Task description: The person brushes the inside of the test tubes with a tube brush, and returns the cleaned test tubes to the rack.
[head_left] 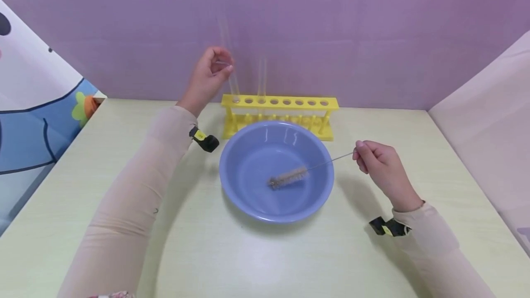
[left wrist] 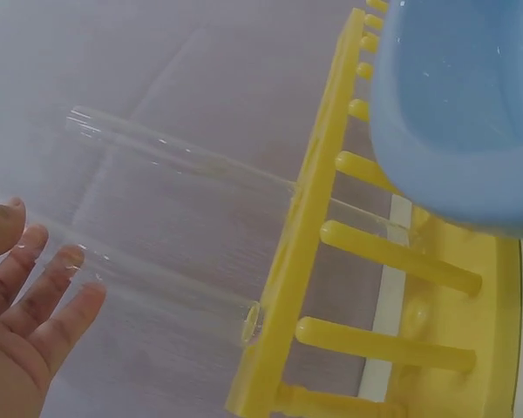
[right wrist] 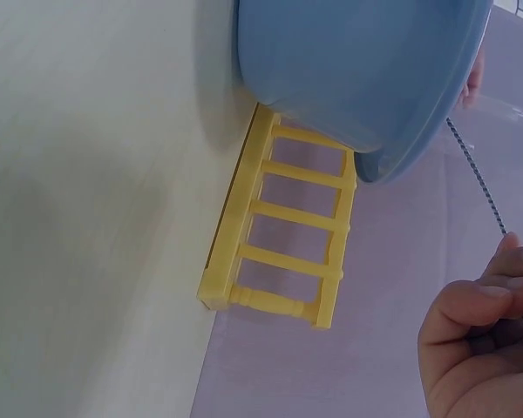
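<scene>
The held test tube is clear, slim and faintly glossy, leaning left at its upper end. Its lower end is at the leftmost hole of the yellow rack, where the left hand pinches it well above. The right hand grips the thin handle of a brush, whose greyish-beige bristles lie inside the blue bowl, nearer than the rack.

The left wrist view shows a round rim at the held tube's lower end, and a second tube reaching down through the rack; the right wrist view shows the handle's twisted wire but hides the bristles.

The pale table meets a purple backdrop at the far side; a cartoon-printed cloth hangs at left.
</scene>
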